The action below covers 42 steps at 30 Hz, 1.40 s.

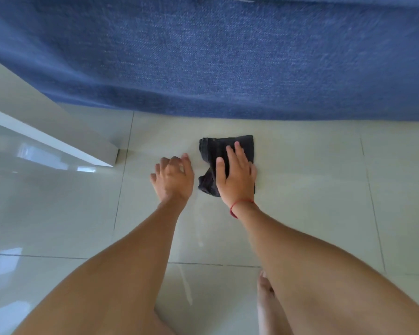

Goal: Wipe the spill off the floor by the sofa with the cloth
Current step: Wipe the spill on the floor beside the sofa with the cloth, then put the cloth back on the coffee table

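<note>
Beside the sofa [228, 56], a right hand [237, 175] pressed flat, fingers spread, on the cloth [211, 151] to mop the floor [312, 189]; the left hand [174, 180] braced open, empty.

The right hand [236, 176] covers the middle of the dark cloth [212, 151], hiding the floor [312, 189] beneath. The blue sofa [228, 64] runs off the top and both sides. The white furniture [46, 139] is cut off at the left edge.

cloth [209, 151] on floor [300, 189] before sofa [228, 56], table [34, 141] left
</note>
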Available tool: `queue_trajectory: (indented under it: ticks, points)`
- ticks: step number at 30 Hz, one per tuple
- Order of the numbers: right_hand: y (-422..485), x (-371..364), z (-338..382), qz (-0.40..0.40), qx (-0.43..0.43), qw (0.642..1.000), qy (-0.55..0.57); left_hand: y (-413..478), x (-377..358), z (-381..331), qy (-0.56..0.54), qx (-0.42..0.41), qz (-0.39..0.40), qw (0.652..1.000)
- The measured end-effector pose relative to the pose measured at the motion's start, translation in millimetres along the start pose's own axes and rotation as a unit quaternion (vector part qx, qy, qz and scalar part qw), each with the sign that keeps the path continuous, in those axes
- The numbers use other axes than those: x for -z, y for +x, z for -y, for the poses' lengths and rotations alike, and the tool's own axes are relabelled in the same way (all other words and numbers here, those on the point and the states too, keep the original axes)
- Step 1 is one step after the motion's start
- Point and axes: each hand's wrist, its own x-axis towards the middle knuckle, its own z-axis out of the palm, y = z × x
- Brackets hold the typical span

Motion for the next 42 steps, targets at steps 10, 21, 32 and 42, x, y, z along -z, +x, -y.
queue_trajectory:
  ticks: [10, 21, 32, 42]
  points:
    - [33, 47, -16, 0.045, -0.218, 0.975, 0.007, 9, -9, -76, 0.038, 0.055, 0.196, 0.978]
    - [-52, 82, 4, 0.184, -0.301, 0.93, 0.104, -68, 34, -33, -0.094, 0.175, 0.267, 0.943]
    - [-65, 288, 178, 0.015, -0.004, 0.966, 0.257, -128, 305, -132, -0.276, -0.056, 0.018, 0.959]
    - [-171, 311, 328, 0.063, 0.166, 0.937, 0.301, -215, 458, -43, -0.395, -0.017, -0.136, 0.908]
